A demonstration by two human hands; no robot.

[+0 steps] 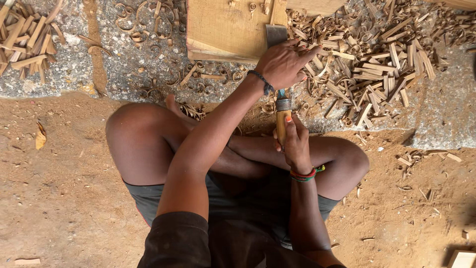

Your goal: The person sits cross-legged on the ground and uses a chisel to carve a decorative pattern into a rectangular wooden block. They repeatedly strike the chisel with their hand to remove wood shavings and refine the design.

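Clearly a chisel (280, 94) job: the person sits cross-legged on the dirt floor (64, 198), both hands on one tool. Its long axis runs near-to-far, almost straight away from the body, tilted a touch left at the far end. The wooden handle (282, 125) sits at the near end, a metal ferrule just above it, and the flat steel blade (276, 34) at the far end, lying on the wooden board (223, 27).

Right hand (296, 146) is the nearer one; its grip is wrapped closed around the handle, thumb side up, with a coloured bead bracelet (303, 174) at the wrist. Left hand (285, 63) crosses over from the left and sits farther out, palm down over the shaft where blade meets ferrule, fingers spread toward the right. Its grip looks pressed on top of the tool, but whether the fingers curl under it cannot be told from this view. A dark wristband (263, 82) shows on that arm.

So the blade lies directly beyond both grips, and its edge points away from the knees toward the board. The edge itself is hidden or too small to judge.

Board rests on a rough stone slab (74, 64), beyond the legs. Heaps of wood shavings (367, 74) and short cut strips lie right of the board, another pile (27, 42) far left.
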